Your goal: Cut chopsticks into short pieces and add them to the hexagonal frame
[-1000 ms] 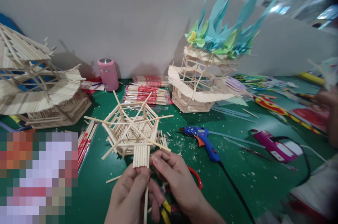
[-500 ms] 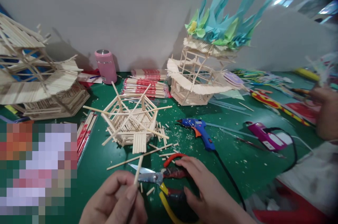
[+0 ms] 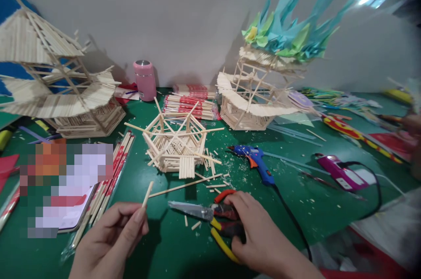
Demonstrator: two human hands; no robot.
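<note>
The head camera showed a green tabletop (image 3: 164,252) whose far edge met a grey wall (image 3: 194,29), with 2 taller stick models (image 3: 246,105) near that edge, 1 at either side. The stick frame (image 3: 176,149) sat between them and nearer the hands, its loose ends jutting over the table and its small panel (image 3: 187,167) facing the person. In front of it, a long stick (image 3: 184,187) lay slantwise, with chips around. Green surface ran between the left hand (image 3: 113,237) and the scissors (image 3: 192,209); wrapped stick bundles (image 3: 110,178) bounded that hand's outer side, and the blue glue gun (image 3: 259,162) and its black cord (image 3: 292,222) bounded the right hand (image 3: 263,230). The left hand was raised in front of the frame, thumb and forefinger clamped on a short stick (image 3: 148,193) that pointed up and leaned slightly right. The right hand reached in low from the right, knuckles up, fingers and thumb closed about the scissors' red and yellow handles; the blades were together, pointing left.
</note>
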